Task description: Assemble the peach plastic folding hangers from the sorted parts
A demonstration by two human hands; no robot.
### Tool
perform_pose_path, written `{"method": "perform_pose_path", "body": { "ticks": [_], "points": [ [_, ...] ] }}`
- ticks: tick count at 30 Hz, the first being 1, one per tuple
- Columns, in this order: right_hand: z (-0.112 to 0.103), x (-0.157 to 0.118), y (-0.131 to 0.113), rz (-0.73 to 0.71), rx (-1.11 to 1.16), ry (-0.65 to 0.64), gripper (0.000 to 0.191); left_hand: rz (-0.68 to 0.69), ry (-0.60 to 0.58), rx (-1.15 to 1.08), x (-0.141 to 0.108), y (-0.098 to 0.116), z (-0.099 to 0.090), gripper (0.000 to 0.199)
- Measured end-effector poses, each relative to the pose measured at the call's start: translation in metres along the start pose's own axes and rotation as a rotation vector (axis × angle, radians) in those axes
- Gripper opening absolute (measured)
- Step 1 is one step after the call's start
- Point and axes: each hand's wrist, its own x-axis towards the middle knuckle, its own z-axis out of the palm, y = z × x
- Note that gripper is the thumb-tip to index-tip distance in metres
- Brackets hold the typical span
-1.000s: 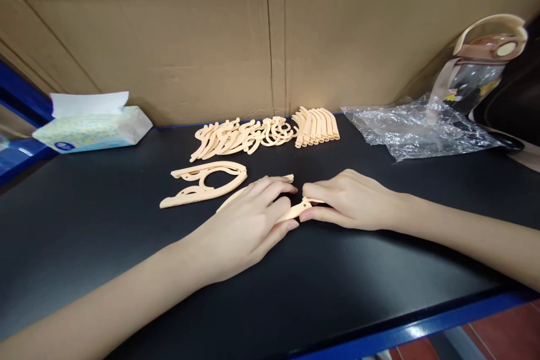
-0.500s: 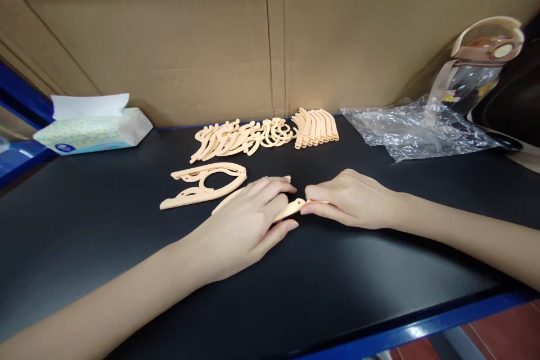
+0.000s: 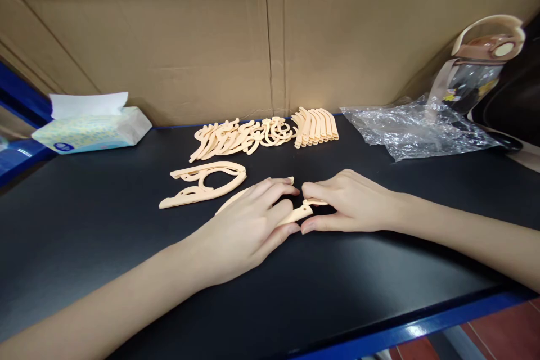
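My left hand (image 3: 248,230) is closed around a cream plastic hanger arm (image 3: 300,214), whose holed end sticks out past the thumb and forefinger. Another cream strip (image 3: 232,200) shows partly from beneath this hand. My right hand (image 3: 358,202) grips a thin curved cream piece (image 3: 314,202) under its fingers, while its thumb is apart below. That piece meets or overlaps the arm's holed end; whether they are joined is hidden. To the left lies a folded cream hanger (image 3: 189,197), flat on the black table (image 3: 270,309).
Behind my hands lie loose curved cream parts (image 3: 223,140) and a row of hanger arms (image 3: 318,126). A tissue pack (image 3: 90,130) sits at left. Clear plastic bag (image 3: 422,132) and a drink bottle (image 3: 476,79) are at right, before a cardboard wall (image 3: 189,39).
The holed arm end has shifted slightly right in my left hand. My right thumb has dropped away from it, and the thin curved piece shows more between my hands.
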Motion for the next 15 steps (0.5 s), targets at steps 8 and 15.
{"method": "perform_pose_path", "body": {
  "ticks": [8, 15],
  "points": [
    [0.0011, 0.0005, -0.0048, -0.027, -0.045, -0.041, 0.046, 0.017, 0.004, -0.029, 0.0015, 0.0020, -0.0020, 0.023],
    [-0.0004, -0.0011, -0.0025, -0.056, 0.023, -0.019, 0.037, 0.026, 0.019, -0.055, 0.0015, -0.0004, -0.0039, 0.024]
  ]
}}
